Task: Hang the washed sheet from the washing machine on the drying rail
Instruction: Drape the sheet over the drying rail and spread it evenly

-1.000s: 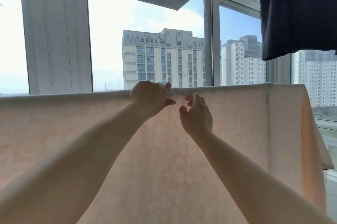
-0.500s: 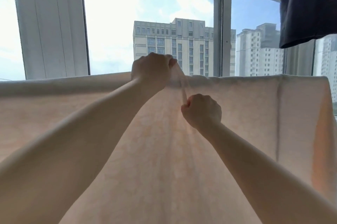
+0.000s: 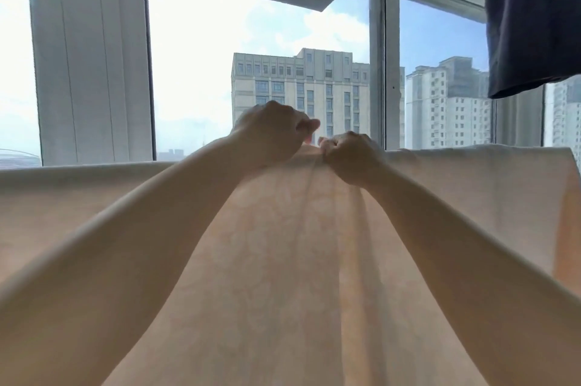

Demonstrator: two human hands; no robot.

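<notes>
Draping sheet (image 3: 283, 259), window (image 3: 251, 55), dark garment (image 3: 531, 17)

your single head camera looks forward and slightly up, close behind the draped sheet (image 3: 283, 275), facing the window (image 3: 251, 71).

A: Where's the sheet (image 3: 283, 275)?
B: Spans the frame L to R, top edge across the middle, window (image 3: 251, 71) behind it.
A: Hands?
B: Both at its top edge, centre. Left hand (image 3: 270, 130) at 11, right hand (image 3: 352, 153) at 1, just beside each other, fabric bunched betw. them.
A: Anything else?
B: Garment (image 3: 531, 17) hangs at 2, above the sheet's R end. Tower block (image 3: 298, 96) beyond the glass at 12.
</notes>
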